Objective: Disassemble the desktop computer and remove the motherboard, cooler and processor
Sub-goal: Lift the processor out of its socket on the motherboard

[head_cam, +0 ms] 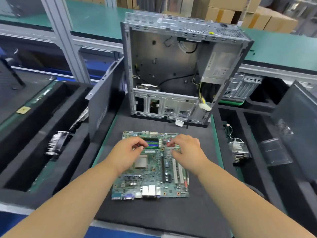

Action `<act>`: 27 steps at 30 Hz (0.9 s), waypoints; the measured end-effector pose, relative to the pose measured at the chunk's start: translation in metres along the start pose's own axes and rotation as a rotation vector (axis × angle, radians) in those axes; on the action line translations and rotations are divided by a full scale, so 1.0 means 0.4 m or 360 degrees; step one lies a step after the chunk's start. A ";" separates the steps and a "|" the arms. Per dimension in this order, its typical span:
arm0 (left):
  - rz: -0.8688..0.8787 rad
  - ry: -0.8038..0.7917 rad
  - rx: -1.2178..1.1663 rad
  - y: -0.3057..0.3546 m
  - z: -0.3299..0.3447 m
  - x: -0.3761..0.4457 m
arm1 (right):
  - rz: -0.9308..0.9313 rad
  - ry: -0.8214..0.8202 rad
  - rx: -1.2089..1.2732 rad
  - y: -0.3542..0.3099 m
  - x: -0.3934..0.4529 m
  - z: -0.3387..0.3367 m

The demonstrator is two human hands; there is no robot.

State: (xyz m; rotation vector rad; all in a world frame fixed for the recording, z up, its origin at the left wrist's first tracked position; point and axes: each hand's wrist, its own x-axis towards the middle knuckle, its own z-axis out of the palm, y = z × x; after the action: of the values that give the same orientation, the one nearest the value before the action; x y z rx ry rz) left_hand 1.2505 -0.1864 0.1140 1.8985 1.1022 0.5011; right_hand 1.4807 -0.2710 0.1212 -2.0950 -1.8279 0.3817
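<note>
The left hand (pixel 127 152) hovers over the memory slots (pixel 151 143), fingers curled with nothing visibly in them. The motherboard (pixel 151 170) lies flat on the black mat (pixel 154 219) at the bench's near edge — light, stiff, fragile; best lifted by its bare edges. The right hand (pixel 187 150) hovers likewise, fingers curled — seemingly empty.

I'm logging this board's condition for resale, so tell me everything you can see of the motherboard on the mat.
The motherboard is a green circuit board lying flat on the black mat, out of the case. Silver rear ports line its near edge, white expansion slots sit at right, memory slots at the far end. The square processor area looks bare, with no cooler. Both hands hover at the far end; contact is unclear.
</note>
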 end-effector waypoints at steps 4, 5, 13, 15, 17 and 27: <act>0.0045 -0.0073 0.0142 -0.054 -0.062 -0.019 | 0.0011 -0.0010 -0.0036 -0.082 -0.013 0.062; 0.0069 -0.0097 0.0182 -0.061 -0.070 -0.022 | 0.0009 -0.0021 -0.0065 -0.096 -0.016 0.071; 0.0287 -0.0200 0.0676 -0.090 -0.078 -0.034 | 0.0005 -0.0099 -0.0218 -0.149 -0.038 0.137; 0.0314 -0.0182 0.0843 -0.097 -0.064 -0.027 | -0.0036 -0.0098 -0.0285 -0.145 -0.038 0.156; 0.0326 -0.0174 0.0981 -0.102 -0.047 -0.019 | -0.0058 -0.0083 -0.0324 -0.135 -0.037 0.173; 0.0347 -0.0163 0.1184 -0.118 0.011 -0.001 | -0.0007 0.0001 -0.0233 -0.117 -0.040 0.217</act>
State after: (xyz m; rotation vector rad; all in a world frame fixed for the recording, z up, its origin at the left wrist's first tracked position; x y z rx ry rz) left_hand 1.2299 -0.1776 0.0724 2.6746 1.1056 0.0971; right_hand 1.4004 -0.2750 0.0616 -2.1855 -1.9120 0.2529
